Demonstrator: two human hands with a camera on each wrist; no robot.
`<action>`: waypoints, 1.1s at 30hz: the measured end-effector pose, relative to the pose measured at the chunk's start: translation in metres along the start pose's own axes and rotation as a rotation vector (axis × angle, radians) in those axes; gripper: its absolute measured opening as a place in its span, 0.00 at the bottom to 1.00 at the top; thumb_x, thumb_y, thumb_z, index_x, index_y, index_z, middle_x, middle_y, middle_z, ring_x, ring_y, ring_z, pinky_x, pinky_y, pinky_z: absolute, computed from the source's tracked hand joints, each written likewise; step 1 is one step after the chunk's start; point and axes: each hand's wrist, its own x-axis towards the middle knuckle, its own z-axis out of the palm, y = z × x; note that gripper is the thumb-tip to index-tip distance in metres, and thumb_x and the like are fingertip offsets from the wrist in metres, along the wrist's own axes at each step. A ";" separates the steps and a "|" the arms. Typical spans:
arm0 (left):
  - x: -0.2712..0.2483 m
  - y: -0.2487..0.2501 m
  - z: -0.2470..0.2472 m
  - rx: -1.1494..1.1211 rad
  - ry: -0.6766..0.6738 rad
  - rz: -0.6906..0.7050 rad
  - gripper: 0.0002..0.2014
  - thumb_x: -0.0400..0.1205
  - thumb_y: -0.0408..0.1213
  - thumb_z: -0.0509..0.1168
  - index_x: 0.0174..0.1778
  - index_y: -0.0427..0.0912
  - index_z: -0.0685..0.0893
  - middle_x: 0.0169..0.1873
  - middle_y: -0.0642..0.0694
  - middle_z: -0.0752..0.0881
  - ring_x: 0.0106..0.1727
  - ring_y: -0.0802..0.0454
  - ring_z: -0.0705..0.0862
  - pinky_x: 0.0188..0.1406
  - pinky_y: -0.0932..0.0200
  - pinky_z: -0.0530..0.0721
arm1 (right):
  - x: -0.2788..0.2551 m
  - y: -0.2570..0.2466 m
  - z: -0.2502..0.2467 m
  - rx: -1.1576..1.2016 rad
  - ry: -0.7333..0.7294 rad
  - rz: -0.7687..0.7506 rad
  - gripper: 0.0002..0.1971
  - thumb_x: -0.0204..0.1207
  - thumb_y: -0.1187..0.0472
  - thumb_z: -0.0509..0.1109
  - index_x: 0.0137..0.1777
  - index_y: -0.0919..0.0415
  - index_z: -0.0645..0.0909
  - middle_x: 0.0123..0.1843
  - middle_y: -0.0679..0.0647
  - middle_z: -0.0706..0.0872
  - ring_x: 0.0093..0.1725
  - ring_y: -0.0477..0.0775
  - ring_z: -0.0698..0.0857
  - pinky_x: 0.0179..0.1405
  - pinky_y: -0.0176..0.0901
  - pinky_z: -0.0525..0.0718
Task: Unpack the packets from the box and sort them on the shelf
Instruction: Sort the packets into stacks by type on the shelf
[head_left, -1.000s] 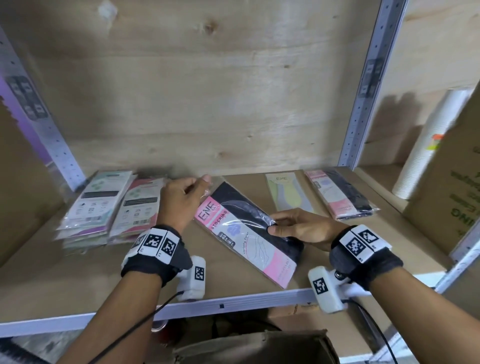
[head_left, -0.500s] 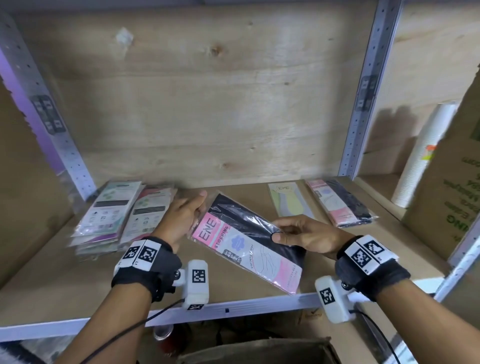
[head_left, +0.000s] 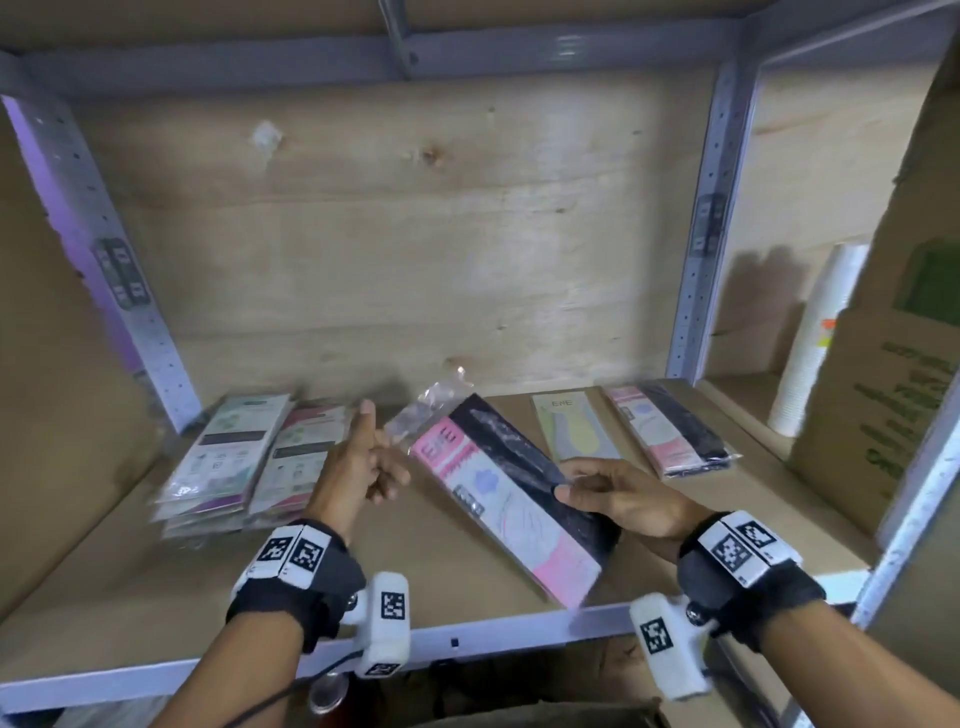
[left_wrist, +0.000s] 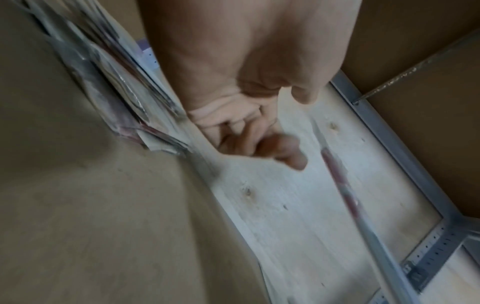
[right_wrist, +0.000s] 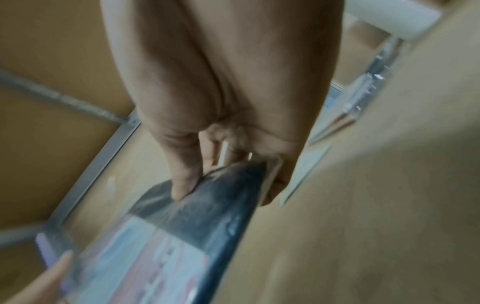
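We are finding the sort partly done. A stack of packets (head_left: 228, 462) is lying at the shelf's (head_left: 130, 587) left, a yellow packet (head_left: 574, 428) and a pink-and-black packet (head_left: 675, 434) at its right. Our right hand (head_left: 618, 501) is pinching another pink-and-black packet in hand (head_left: 511, 493), tilted above mid-shelf. Our left hand (head_left: 361, 462) is hovering empty, fingers loosely curled. The box (head_left: 540, 714) below is barely showing; its contents we cannot tell.
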 end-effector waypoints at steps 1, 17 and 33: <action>-0.005 0.005 0.005 -0.022 -0.078 -0.030 0.37 0.81 0.73 0.48 0.50 0.45 0.91 0.30 0.43 0.89 0.28 0.51 0.82 0.36 0.55 0.78 | -0.001 0.000 0.000 0.056 0.038 -0.008 0.11 0.83 0.69 0.68 0.62 0.67 0.85 0.61 0.64 0.90 0.61 0.60 0.88 0.64 0.47 0.84; -0.029 0.003 0.079 0.022 -0.432 -0.085 0.06 0.79 0.31 0.75 0.51 0.39 0.89 0.33 0.45 0.93 0.30 0.55 0.89 0.34 0.66 0.88 | -0.002 0.007 -0.017 0.234 0.212 0.170 0.19 0.76 0.69 0.76 0.67 0.62 0.82 0.60 0.68 0.89 0.60 0.70 0.88 0.64 0.60 0.82; 0.033 0.033 0.192 0.095 -0.314 -0.055 0.07 0.78 0.24 0.75 0.51 0.31 0.89 0.45 0.34 0.91 0.25 0.55 0.90 0.26 0.66 0.88 | 0.024 0.004 -0.102 -0.216 0.611 0.126 0.18 0.73 0.67 0.75 0.63 0.59 0.88 0.48 0.54 0.93 0.50 0.54 0.91 0.60 0.50 0.87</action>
